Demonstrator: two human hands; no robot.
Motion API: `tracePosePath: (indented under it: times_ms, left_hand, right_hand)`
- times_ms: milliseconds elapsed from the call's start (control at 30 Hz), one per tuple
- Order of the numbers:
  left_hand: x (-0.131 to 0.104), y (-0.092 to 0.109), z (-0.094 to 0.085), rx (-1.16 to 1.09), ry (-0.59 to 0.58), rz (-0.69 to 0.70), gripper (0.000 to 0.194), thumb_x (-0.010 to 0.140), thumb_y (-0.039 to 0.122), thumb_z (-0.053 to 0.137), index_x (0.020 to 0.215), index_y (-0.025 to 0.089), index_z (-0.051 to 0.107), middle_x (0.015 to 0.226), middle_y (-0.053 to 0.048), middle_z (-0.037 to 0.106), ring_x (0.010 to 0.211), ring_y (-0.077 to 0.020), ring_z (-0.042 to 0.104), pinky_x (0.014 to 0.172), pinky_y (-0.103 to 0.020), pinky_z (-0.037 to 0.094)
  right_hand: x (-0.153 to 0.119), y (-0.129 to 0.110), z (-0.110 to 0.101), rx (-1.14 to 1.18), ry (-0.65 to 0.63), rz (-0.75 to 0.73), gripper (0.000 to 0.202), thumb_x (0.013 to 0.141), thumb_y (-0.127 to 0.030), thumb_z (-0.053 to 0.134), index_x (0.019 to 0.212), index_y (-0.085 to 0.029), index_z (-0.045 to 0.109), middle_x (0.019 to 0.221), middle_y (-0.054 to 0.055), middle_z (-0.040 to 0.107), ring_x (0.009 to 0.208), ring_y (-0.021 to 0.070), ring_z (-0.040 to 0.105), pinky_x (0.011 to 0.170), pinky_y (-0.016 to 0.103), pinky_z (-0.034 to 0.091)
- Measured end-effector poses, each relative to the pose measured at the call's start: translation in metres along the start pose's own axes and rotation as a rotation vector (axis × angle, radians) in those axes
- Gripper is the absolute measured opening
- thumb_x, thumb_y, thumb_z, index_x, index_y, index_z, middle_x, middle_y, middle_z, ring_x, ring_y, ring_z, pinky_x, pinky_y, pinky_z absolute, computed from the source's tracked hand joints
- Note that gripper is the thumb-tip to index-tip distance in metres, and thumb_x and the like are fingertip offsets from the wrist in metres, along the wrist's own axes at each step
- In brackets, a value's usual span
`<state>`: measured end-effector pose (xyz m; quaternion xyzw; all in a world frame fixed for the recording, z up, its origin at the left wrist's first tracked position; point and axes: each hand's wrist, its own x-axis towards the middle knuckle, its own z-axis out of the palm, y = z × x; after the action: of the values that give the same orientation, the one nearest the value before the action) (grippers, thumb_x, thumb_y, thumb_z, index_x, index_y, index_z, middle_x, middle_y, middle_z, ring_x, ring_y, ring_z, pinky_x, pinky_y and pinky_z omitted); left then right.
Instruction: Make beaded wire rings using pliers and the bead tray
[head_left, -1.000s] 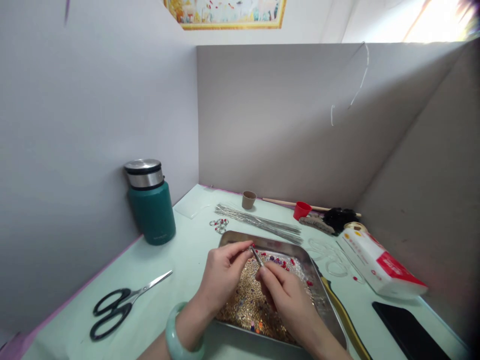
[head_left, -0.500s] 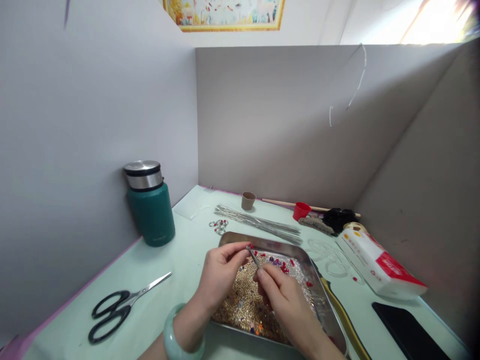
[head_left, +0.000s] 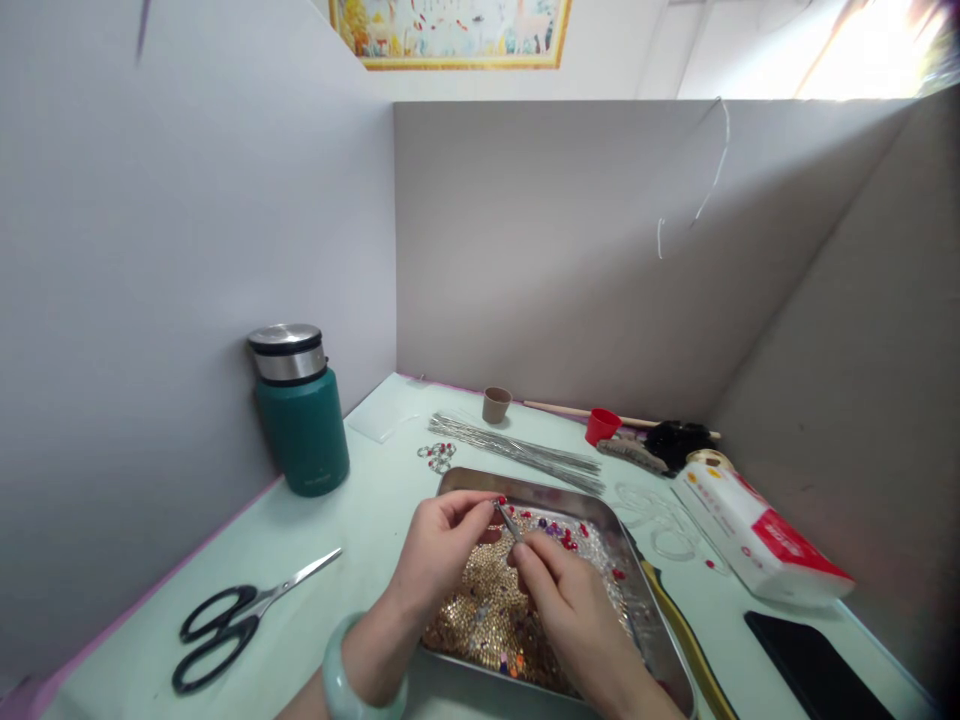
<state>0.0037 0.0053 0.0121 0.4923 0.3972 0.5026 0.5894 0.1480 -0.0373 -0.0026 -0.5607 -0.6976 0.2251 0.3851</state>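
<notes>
Mint table (head_left: 352, 520), both hands (head_left: 442, 550) pinching pin (head_left: 510, 522) over tray (head_left: 652, 610).

Left hand (head_left: 439, 555) reaching in from near left, fingers curled, thumb and forefinger pinched together (pale bangle (head_left: 341, 672) on the wrist). Right hand (head_left: 559, 600) angled in from near right, fingertips pinched, almost meeting the left.
</notes>
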Motion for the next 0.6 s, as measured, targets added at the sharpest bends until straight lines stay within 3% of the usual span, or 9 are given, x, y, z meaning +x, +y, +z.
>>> tracePosePath:
  times_ms: [167,600]
  left_hand:
    - [0.0001,0.0006,0.0009,-0.044,-0.003,0.03,0.019,0.075,0.032,0.068,0.079,0.014,0.063,0.08,-0.006,0.07,0.079,-0.0196,0.065,0.076,-0.033,0.053]
    - [-0.0013,0.0004,0.0003,0.021,-0.032,0.079,0.018,0.081,0.029,0.061,0.088,0.013,0.062,0.088,-0.009,0.068,0.087,-0.0201,0.063,0.08,-0.034,0.051]
  right_hand:
    - [-0.0002,-0.001,-0.0006,0.017,-0.03,0.024,0.031,0.093,-0.035,0.038,0.066,-0.021,0.045,0.064,0.0,0.056,0.061,0.0158,0.051,0.052,0.024,0.033]
    - [-0.001,-0.0021,-0.0023,0.074,-0.062,0.075,0.033,0.094,-0.038,0.036,0.068,-0.021,0.045,0.061,-0.001,0.05,0.059,0.0151,0.049,0.052,0.024,0.033]
